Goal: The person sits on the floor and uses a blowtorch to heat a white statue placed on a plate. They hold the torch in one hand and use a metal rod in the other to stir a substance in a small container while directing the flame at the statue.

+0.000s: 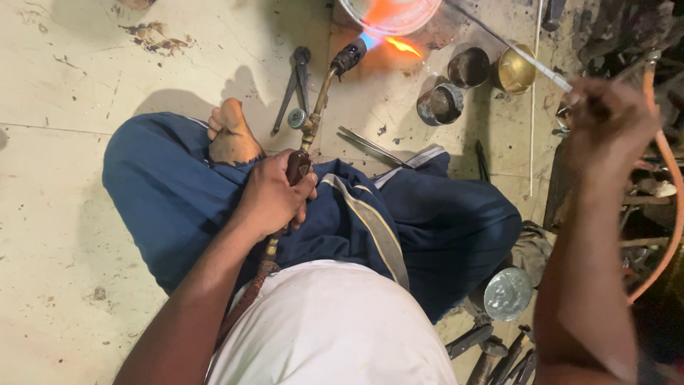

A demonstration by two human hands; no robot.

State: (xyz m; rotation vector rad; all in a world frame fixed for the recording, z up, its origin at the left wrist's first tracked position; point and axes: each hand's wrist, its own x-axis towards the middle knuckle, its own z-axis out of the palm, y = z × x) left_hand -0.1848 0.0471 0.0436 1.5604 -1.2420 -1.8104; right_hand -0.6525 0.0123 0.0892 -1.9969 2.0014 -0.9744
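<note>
While the left hand (274, 196) grips the lit torch (313, 117) aimed at the metal bowl (388, 14) and the right hand (609, 117) pinches a thin rod (531, 58), the flame could drift and scorch the nearby bare foot (231, 135).

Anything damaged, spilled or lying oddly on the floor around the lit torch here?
The floor is stained and scorched, darkest near the flame. Pliers and tweezers lie loose beside the bare foot. The left hand grips the torch; nothing looks spilled.
</note>
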